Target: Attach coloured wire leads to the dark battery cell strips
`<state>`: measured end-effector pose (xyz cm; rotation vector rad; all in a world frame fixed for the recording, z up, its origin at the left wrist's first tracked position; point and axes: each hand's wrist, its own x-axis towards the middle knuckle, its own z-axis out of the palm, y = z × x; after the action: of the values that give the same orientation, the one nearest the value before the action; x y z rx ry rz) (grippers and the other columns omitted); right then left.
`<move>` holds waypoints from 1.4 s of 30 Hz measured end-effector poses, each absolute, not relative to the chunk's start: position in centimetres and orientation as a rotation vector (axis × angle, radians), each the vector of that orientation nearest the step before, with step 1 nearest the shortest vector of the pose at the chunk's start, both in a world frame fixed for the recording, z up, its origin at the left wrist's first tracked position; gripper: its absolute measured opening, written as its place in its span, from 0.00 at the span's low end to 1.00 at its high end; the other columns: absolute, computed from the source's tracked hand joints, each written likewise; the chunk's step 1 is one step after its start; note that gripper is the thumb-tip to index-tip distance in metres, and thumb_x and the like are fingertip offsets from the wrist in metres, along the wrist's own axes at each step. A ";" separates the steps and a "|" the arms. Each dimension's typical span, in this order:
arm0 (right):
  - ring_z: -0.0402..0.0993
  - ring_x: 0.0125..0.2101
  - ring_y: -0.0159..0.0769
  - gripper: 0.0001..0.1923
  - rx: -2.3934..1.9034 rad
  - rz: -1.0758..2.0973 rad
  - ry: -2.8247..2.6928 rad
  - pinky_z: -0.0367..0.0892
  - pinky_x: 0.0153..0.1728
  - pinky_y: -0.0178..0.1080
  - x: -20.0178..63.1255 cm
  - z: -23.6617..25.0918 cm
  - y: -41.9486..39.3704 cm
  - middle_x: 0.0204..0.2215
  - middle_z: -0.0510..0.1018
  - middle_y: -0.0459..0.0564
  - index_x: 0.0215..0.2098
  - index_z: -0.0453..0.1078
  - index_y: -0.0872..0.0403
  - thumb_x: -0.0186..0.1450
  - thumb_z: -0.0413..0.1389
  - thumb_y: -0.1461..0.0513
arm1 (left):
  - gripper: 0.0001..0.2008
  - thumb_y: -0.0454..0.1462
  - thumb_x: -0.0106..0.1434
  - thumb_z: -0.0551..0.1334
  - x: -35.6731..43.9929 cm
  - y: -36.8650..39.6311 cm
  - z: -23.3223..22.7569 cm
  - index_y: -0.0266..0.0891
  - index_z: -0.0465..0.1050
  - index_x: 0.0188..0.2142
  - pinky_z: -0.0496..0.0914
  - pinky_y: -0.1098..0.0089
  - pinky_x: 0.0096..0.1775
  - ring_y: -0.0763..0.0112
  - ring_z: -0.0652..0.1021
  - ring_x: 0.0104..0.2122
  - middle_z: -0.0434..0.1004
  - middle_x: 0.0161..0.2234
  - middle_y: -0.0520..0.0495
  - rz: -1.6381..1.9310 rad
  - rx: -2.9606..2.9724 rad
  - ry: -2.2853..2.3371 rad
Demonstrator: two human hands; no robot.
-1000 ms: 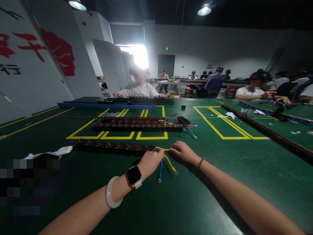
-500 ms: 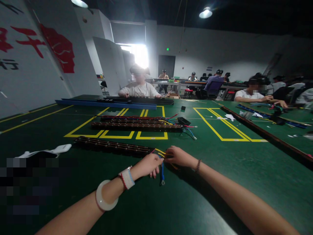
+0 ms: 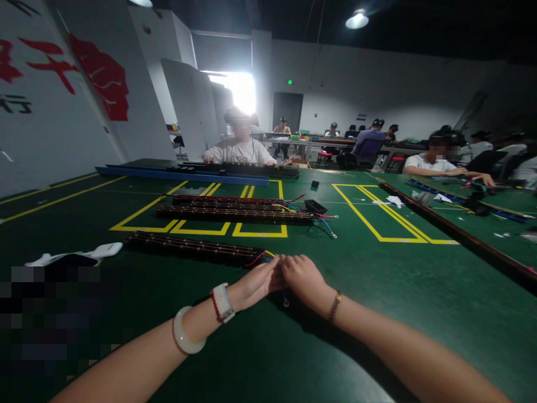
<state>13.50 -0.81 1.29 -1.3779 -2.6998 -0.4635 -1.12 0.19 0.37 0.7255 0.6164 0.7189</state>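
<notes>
We work at a broad green table [image 3: 377,291] marked with yellow tape lines, in a big dim hall. Nearest us, our left hand [image 3: 254,284] and right hand [image 3: 302,275] meet fingertip to fingertip, both pinched shut on the loose wires [image 3: 268,256] that come out of the near end of a long dark strip [image 3: 193,246] lying across the table in front of us. A red lead and a yellow one show above our fingers, and a blue one hangs below them, ending in a small metal ring. These wires look thin, light and limp, so they should bend wherever we pull; the safest hold seems to be on the insulation close to the strip, not on the bare ends. The strip itself looks stiff and long, better lifted along its body than by its wires. To the left lies a white cloth [image 3: 84,254]. Farther off, more strips [image 3: 235,210] with coloured wires sit inside the yellow boxes. Beyond them other people sit working at the far tables.
</notes>
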 end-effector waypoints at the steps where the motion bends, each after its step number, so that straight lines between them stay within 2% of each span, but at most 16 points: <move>1: 0.70 0.34 0.43 0.14 -1.373 -0.493 -2.702 0.62 0.33 0.42 13.2 1.1 -1.2 0.37 0.75 0.62 0.46 0.68 0.62 0.64 0.47 0.71 | 0.10 0.39 0.67 0.53 -1.0 0.1 0.3 0.34 0.69 0.37 0.68 0.72 0.39 0.74 0.76 0.34 0.76 0.36 0.44 0.739 0.699 0.629; 5: 0.68 0.35 0.44 0.15 -1.398 -0.472 -2.699 0.61 0.33 0.42 12.3 0.7 -2.3 0.36 0.74 0.62 0.46 0.69 0.62 0.63 0.48 0.70 | 0.09 0.35 0.67 0.53 -0.5 0.0 0.0 0.34 0.69 0.33 0.68 0.75 0.35 0.76 0.76 0.32 0.75 0.33 0.45 0.781 0.632 0.676; 8: 0.67 0.36 0.43 0.14 -1.414 -0.348 -2.632 0.62 0.36 0.42 12.5 1.3 -2.3 0.37 0.73 0.60 0.45 0.70 0.61 0.63 0.49 0.69 | 0.10 0.35 0.67 0.52 -0.4 0.0 -0.1 0.33 0.69 0.34 0.69 0.72 0.38 0.73 0.76 0.33 0.75 0.34 0.43 0.783 0.615 0.686; 11: 0.67 0.35 0.39 0.12 -1.356 -0.141 -2.604 0.62 0.37 0.39 13.6 3.1 -1.7 0.34 0.72 0.56 0.39 0.73 0.57 0.65 0.48 0.66 | 0.09 0.36 0.67 0.53 -0.5 0.0 -0.3 0.33 0.70 0.36 0.69 0.68 0.41 0.70 0.77 0.35 0.76 0.34 0.42 0.805 0.620 0.692; 14: 0.68 0.32 0.34 0.12 -1.344 0.026 -2.542 0.61 0.33 0.35 14.9 5.5 -1.1 0.32 0.73 0.52 0.35 0.74 0.53 0.66 0.48 0.61 | 0.07 0.36 0.65 0.56 -0.6 0.1 -0.5 0.33 0.70 0.37 0.69 0.65 0.44 0.69 0.77 0.35 0.76 0.34 0.43 0.803 0.651 0.659; 16: 0.69 0.31 0.33 0.13 -1.423 0.010 -2.480 0.60 0.30 0.34 15.5 6.8 -1.0 0.31 0.73 0.51 0.34 0.74 0.53 0.66 0.49 0.57 | 0.06 0.35 0.64 0.56 -0.7 0.2 -0.7 0.33 0.70 0.35 0.69 0.64 0.44 0.68 0.77 0.34 0.76 0.33 0.43 0.783 0.665 0.638; 21: 0.70 0.23 0.34 0.22 -1.670 0.029 -2.666 0.55 0.22 0.34 15.4 7.6 -1.8 0.22 0.75 0.51 0.25 0.74 0.55 0.63 0.50 0.47 | 0.11 0.36 0.67 0.52 -0.7 0.3 -0.8 0.32 0.69 0.31 0.69 0.65 0.42 0.69 0.77 0.32 0.76 0.31 0.42 0.784 0.684 0.609; 26: 0.71 0.23 0.35 0.19 -1.724 0.079 -2.718 0.54 0.21 0.33 15.8 7.3 -1.2 0.22 0.76 0.52 0.26 0.75 0.54 0.65 0.49 0.52 | 0.12 0.38 0.67 0.51 -0.7 0.1 -0.4 0.33 0.68 0.34 0.69 0.68 0.38 0.71 0.76 0.30 0.74 0.29 0.44 0.767 0.713 0.616; 34: 0.74 0.31 0.39 0.18 -1.893 -0.244 -2.436 0.59 0.27 0.34 18.2 5.3 2.9 0.31 0.77 0.54 0.32 0.73 0.55 0.66 0.49 0.51 | 0.15 0.44 0.67 0.50 -1.3 0.7 -0.7 0.34 0.66 0.33 0.66 0.72 0.30 0.75 0.71 0.22 0.69 0.24 0.48 0.685 0.778 0.704; 42: 0.72 0.29 0.36 0.21 -1.903 -0.098 -2.378 0.55 0.25 0.34 18.0 1.5 5.0 0.29 0.77 0.50 0.30 0.73 0.52 0.67 0.45 0.50 | 0.13 0.42 0.67 0.52 -1.7 1.1 -0.7 0.34 0.67 0.33 0.66 0.73 0.31 0.75 0.72 0.23 0.70 0.25 0.48 0.640 0.783 0.694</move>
<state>17.99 4.97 1.47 -1.9026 -2.3783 -0.0984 -1.67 1.10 -0.73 0.7829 0.6938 0.6402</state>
